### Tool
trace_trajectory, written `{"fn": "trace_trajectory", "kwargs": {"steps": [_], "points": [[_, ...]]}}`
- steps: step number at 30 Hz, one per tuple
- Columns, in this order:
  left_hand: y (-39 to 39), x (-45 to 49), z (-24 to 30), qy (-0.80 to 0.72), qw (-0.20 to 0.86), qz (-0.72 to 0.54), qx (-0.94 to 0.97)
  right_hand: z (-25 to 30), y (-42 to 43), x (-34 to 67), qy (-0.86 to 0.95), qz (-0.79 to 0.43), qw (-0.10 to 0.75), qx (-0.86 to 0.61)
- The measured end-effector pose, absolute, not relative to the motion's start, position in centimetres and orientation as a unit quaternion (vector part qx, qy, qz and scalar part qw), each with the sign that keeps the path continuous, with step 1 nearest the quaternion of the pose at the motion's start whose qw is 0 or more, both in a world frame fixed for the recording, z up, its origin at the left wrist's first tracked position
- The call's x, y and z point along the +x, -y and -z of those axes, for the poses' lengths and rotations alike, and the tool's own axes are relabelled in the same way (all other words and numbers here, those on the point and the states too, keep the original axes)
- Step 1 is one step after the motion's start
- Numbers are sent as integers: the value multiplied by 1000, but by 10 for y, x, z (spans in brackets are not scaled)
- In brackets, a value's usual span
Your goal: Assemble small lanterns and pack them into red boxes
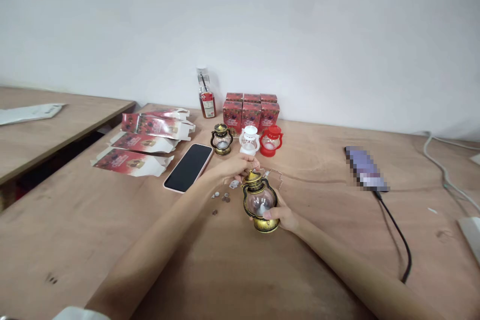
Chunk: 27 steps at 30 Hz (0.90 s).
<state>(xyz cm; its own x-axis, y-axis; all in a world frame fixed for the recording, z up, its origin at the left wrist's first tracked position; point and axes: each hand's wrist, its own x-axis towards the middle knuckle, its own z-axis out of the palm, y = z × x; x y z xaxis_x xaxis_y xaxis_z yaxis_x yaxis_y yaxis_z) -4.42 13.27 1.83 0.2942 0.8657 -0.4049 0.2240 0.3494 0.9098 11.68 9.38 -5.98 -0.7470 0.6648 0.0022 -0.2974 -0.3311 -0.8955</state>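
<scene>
My right hand [282, 214] is wrapped round a small gold lantern [259, 201] with a clear globe, holding it upright just above the wooden table [232, 270]. My left hand [235, 167] reaches in from the left and pinches at the lantern's gold top cap. A thin wire handle [273, 174] lies on the table just behind the lantern. Several small coin-like cells and bits [221, 197] lie to the left of the lantern, below my left wrist.
Behind stand a gold lantern [221, 139], a white lantern [249, 140] and a red lantern [271, 140], with red boxes [250, 111] and a bottle [206, 96] at the wall. Flattened cartons [144, 142] and a phone [188, 167] lie left; a blurred device [365, 170] with a cable lies right.
</scene>
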Motion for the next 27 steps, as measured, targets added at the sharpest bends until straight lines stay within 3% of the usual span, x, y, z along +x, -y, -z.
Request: {"fn": "trace_trajectory", "kwargs": {"steps": [11, 19, 27], "points": [[-137, -49, -8, -548, 610, -274, 503, 52, -90, 110, 555, -713, 349, -248], [-136, -47, -8, -557, 600, -268, 508, 53, -95, 114, 572, -724, 315, -223], [-137, -58, -21, -530, 634, -172, 536, 51, -94, 116, 604, -731, 252, -191]]}}
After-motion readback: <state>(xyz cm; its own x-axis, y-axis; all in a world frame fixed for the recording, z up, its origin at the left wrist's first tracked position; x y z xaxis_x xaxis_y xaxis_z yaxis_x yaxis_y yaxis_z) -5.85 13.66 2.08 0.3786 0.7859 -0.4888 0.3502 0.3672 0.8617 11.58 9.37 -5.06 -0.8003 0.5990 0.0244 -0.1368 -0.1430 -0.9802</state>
